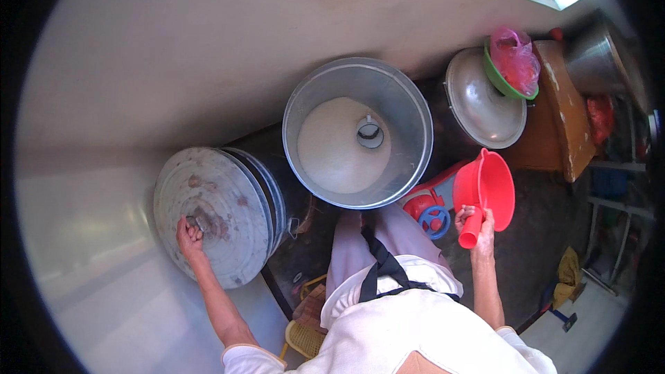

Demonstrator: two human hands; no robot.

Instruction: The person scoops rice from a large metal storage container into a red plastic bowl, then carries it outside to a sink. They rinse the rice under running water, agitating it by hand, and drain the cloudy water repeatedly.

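Observation:
My left hand (190,237) is closed on the small handle at the middle of a stained grey metal lid (208,256). The lid is over a round metal bin (275,197), whose rim shows at its right side; whether it sits fully down I cannot tell. In my right hand (476,223) is a red plastic dipper (500,190), gripped by its thick handle, its bowl tilted. In front of me stands a tall open metal bin (409,159). White grain (332,145), seemingly rice, covers its bottom, and a metal mug (370,135) sits in the grain.
Right of the open bin, a green bowl with a pink plastic bag (514,59) rests on a domed metal lid (478,118). A red and grey ride-on toy with a blue wheel (434,221) is by my legs. A yellow woven stool (305,338) stands at lower left.

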